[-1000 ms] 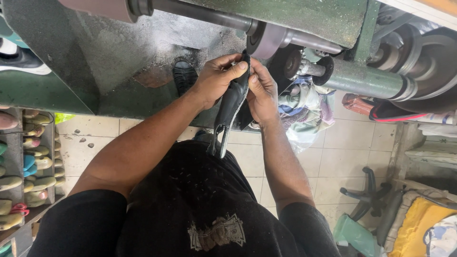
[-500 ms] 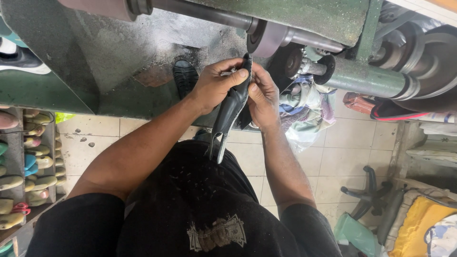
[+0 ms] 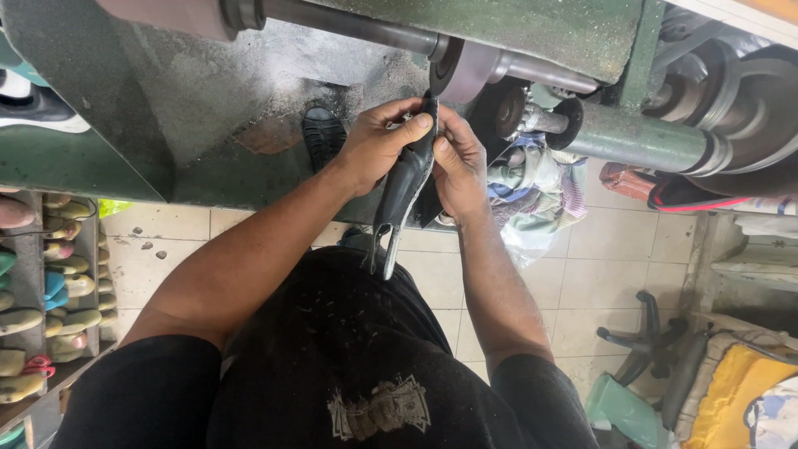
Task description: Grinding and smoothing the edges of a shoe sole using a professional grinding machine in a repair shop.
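Green grinder bench [image 3: 100, 125]: L hand [image 3: 378, 150] & R hand [image 3: 457, 162] both grip black shoe upper [image 3: 403, 187] at wheel [image 3: 457, 71]

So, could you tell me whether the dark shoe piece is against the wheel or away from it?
Against it: both hands press the shoe piece up to the wheel.

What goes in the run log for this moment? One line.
left hand: grips dark shoe piece | right hand: grips it too | top edge near grinding wheel

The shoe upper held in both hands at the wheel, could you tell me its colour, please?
Black, glossy shoe upper; head view.
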